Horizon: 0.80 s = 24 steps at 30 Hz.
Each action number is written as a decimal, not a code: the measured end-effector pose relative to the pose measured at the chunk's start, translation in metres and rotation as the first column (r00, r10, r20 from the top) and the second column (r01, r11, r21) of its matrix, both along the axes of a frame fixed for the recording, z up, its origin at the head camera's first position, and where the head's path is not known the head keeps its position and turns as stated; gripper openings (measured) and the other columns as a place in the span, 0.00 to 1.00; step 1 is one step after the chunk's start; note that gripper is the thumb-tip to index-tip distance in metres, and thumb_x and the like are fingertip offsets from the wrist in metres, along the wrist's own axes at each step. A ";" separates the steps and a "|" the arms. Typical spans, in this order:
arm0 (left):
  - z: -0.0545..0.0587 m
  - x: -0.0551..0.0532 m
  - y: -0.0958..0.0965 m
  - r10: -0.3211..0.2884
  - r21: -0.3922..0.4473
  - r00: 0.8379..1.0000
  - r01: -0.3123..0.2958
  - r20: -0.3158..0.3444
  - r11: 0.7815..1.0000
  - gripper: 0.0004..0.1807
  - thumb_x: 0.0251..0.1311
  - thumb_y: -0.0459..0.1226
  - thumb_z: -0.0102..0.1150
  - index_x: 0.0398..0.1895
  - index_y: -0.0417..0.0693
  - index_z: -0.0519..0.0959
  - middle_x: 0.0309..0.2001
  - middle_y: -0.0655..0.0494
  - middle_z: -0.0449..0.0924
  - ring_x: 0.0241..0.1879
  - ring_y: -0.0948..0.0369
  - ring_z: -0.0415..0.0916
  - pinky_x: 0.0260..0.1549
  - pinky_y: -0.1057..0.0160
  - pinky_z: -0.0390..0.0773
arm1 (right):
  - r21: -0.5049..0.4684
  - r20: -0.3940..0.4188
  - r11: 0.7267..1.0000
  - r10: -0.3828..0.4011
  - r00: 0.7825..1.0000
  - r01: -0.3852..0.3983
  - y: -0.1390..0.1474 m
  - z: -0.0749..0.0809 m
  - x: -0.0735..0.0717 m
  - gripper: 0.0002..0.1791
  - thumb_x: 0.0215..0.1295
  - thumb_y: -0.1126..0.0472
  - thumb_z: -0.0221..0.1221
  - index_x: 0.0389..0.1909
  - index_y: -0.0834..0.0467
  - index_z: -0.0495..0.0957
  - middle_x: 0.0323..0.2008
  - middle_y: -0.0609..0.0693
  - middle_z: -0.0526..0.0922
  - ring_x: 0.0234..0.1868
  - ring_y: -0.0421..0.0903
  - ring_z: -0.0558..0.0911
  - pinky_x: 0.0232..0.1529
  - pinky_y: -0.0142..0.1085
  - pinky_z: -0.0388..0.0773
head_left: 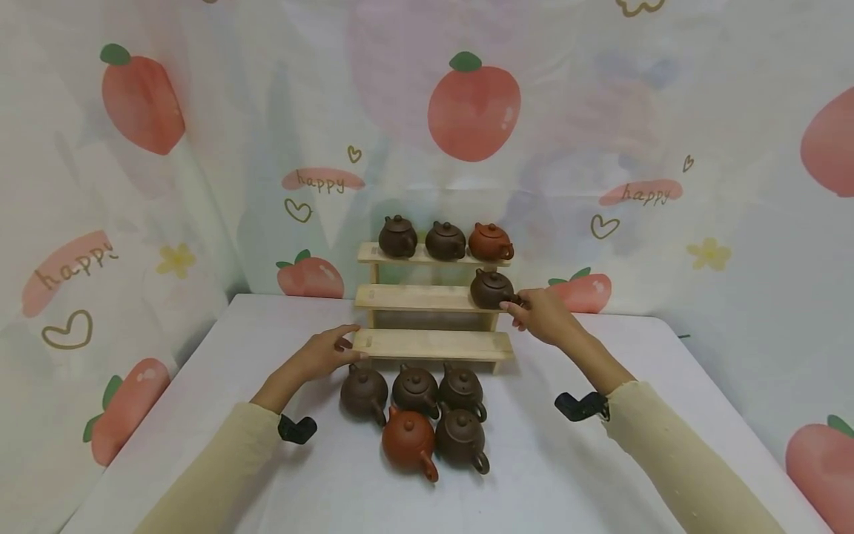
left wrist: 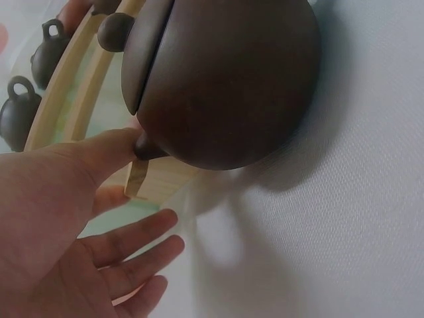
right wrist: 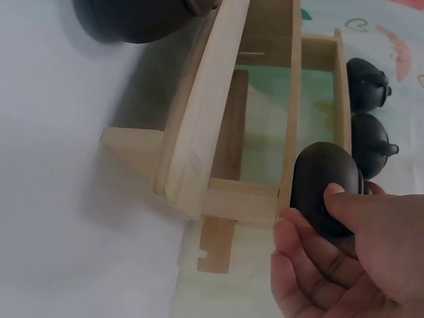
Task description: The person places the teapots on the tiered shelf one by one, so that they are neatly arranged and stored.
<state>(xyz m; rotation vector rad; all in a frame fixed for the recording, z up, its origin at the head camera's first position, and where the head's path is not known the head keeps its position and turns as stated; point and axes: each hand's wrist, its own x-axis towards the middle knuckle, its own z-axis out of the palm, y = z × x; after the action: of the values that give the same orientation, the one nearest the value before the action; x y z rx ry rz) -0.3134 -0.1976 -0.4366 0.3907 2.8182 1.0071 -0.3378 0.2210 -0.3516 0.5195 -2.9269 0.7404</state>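
My right hand (head_left: 539,315) pinches the handle of a dark brown teapot (head_left: 491,291) at the right end of the middle shelf of a wooden display stand (head_left: 434,343). In the right wrist view this teapot (right wrist: 321,182) is at the shelf's end, thumb against its side, the other fingers curled below. My left hand (head_left: 325,351) holds the left end of the lowest shelf between thumb and forefinger. The left wrist view shows its other fingers (left wrist: 142,265) stretched out, and a dark teapot (left wrist: 232,79) close in front, its spout overlapping the thumb tip.
Two dark teapots (head_left: 398,237) and a reddish one (head_left: 490,242) stand on the top shelf. In front of the stand, several dark teapots (head_left: 460,437) and a reddish-orange one (head_left: 408,441) are grouped closely on the white tablecloth (head_left: 300,489). A fruit-printed cloth (head_left: 400,185) hangs behind.
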 end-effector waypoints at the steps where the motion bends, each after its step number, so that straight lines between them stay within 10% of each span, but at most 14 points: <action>1: 0.000 0.000 0.000 -0.001 0.000 1.000 0.001 -0.001 1.000 0.40 0.71 0.50 0.67 0.79 0.42 0.67 0.60 0.33 0.82 0.62 0.39 0.80 0.61 0.39 0.78 | 0.007 0.007 1.000 -0.002 1.000 0.002 0.001 0.000 0.001 0.19 0.79 0.54 0.60 0.36 0.67 0.81 0.24 0.54 0.87 0.27 0.49 0.84 0.29 0.38 0.74; 7: -0.001 0.000 0.000 -0.005 0.002 1.000 0.005 -0.001 1.000 0.40 0.71 0.51 0.67 0.79 0.42 0.66 0.60 0.33 0.82 0.62 0.39 0.80 0.61 0.39 0.77 | 0.102 0.207 0.995 -0.003 0.978 -0.018 0.000 -0.008 0.020 0.29 0.81 0.43 0.55 0.36 0.68 0.84 0.25 0.54 0.87 0.28 0.47 0.83 0.33 0.41 0.78; 14: -0.001 0.000 -0.001 -0.005 -0.008 1.000 0.005 -0.008 1.000 0.40 0.71 0.51 0.67 0.78 0.41 0.67 0.60 0.33 0.82 0.62 0.39 0.80 0.61 0.39 0.78 | 0.096 0.482 0.980 0.108 0.869 -0.175 -0.018 -0.038 0.050 0.27 0.74 0.38 0.62 0.37 0.61 0.85 0.27 0.49 0.86 0.29 0.44 0.84 0.35 0.38 0.80; 24: -0.001 0.001 0.000 -0.004 0.001 1.000 0.004 -0.003 1.000 0.40 0.71 0.51 0.67 0.78 0.41 0.67 0.60 0.32 0.82 0.61 0.38 0.80 0.60 0.38 0.78 | -0.007 0.488 0.941 0.299 0.820 -0.339 -0.024 -0.048 0.069 0.19 0.73 0.45 0.65 0.31 0.56 0.86 0.25 0.48 0.86 0.28 0.43 0.82 0.32 0.36 0.78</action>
<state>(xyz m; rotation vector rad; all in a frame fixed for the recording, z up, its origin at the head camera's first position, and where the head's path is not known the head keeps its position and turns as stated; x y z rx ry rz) -0.3122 -0.1973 -0.4372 0.3985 2.8184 1.0075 -0.2693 0.1968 -0.3995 0.9885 -3.3865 0.9037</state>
